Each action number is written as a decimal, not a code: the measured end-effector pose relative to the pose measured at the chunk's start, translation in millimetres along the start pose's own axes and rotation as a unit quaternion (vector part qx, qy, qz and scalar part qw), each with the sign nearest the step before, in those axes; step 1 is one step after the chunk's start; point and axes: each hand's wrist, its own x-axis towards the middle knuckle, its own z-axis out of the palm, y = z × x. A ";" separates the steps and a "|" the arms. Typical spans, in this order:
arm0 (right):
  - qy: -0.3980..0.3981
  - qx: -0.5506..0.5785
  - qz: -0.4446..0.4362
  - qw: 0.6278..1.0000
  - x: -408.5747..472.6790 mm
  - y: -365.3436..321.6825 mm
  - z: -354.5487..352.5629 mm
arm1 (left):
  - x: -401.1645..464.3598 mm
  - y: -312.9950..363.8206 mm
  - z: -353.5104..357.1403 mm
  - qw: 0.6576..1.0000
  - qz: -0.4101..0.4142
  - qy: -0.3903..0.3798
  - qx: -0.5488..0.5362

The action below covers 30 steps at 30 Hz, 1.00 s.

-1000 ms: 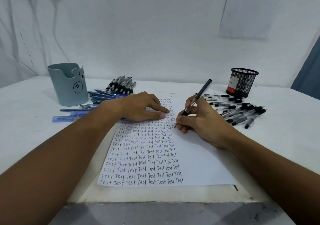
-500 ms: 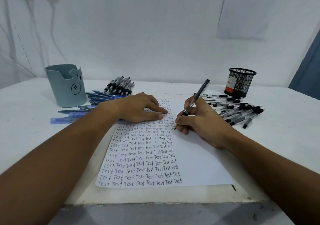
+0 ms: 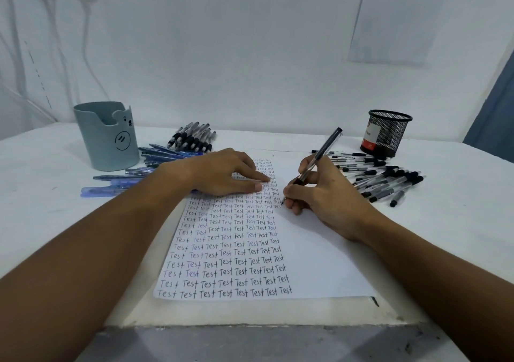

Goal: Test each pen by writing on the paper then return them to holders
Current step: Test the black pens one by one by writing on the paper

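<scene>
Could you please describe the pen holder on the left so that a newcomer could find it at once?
On the white table, look to its far left corner near the wall. There stands the grey-blue plastic cup, beside loose blue pens. Unlike the black wire-mesh cup opposite, it is solid and bears a drawn bear face.

Two bare forearms enter from the lower corners, uncovered from the frame edge to the wrists, with no sleeve showing anywhere along them. The left hand [image 3: 225, 173] and the right hand [image 3: 325, 194] are bare as well: ungloved, with short, unpainted nails visible on the left fingers [image 3: 257, 186]. Both forearms look slender, the wrists narrow.
</scene>
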 end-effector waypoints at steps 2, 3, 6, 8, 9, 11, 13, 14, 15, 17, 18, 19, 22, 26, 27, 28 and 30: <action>-0.008 0.004 0.004 1.000 -0.1 -0.4 0.0 | -0.3 0.3 0.3 1.000 0.000 0.001 -0.002; -0.012 0.009 0.007 1.000 -0.3 -0.7 0.0 | -0.6 0.4 0.4 1.000 0.001 0.001 -0.002; -0.012 0.035 0.017 0.999 1.2 -0.5 -1.1 | -1.1 0.0 0.2 1.000 0.000 0.002 -0.006; -0.009 0.046 0.016 0.999 1.8 0.4 -1.1 | -0.7 -0.2 -0.1 1.000 0.001 0.002 -0.007; -0.008 0.031 0.008 0.999 2.2 1.1 -0.6 | -0.4 -0.2 -0.3 1.000 0.002 0.002 -0.006; -0.008 -0.006 -0.005 1.000 1.1 1.8 0.6 | -0.4 0.1 -0.1 1.000 0.001 0.002 -0.008; -0.003 0.005 -0.001 1.000 1.1 1.8 0.4 | -0.8 0.0 0.7 1.000 0.002 0.003 -0.009; 0.000 0.028 0.006 1.000 1.6 1.7 0.2 | -1.1 -0.3 1.2 1.000 0.002 0.004 -0.009; 0.006 0.060 0.014 0.998 2.5 0.8 -0.1 | -1.1 -0.5 1.2 1.000 0.003 0.004 -0.009; 0.022 0.126 0.029 0.991 5.2 -0.9 -0.6 | -0.8 -1.0 1.2 1.000 0.003 0.004 -0.009; 0.034 0.149 0.036 0.988 7.0 -1.6 -0.7 | -0.3 -0.9 1.0 1.000 0.003 0.005 -0.010; 0.045 0.167 0.045 0.984 8.5 -2.4 -0.9 | 0.0 -1.2 1.0 1.000 0.004 0.005 -0.009; 0.070 0.202 0.069 0.975 12.0 -6.3 -1.9 | 0.1 -1.9 1.3 1.000 0.007 0.021 -0.015; 0.092 0.187 0.045 0.977 14.5 -4.4 -5.7 | 1.8 -4.8 3.9 0.999 0.008 0.043 -0.011; 0.101 0.181 0.033 0.978 15.3 -3.4 -7.0 | 2.5 -5.0 4.1 0.999 0.010 0.048 -0.010; 0.111 0.175 0.021 0.978 16.2 -2.3 -8.0 | 3.0 -4.8 4.1 0.999 0.012 0.051 -0.009; 0.132 0.166 0.000 0.977 17.8 -0.9 -10.0 | 3.1 -4.1 4.1 0.998 0.016 0.056 -0.009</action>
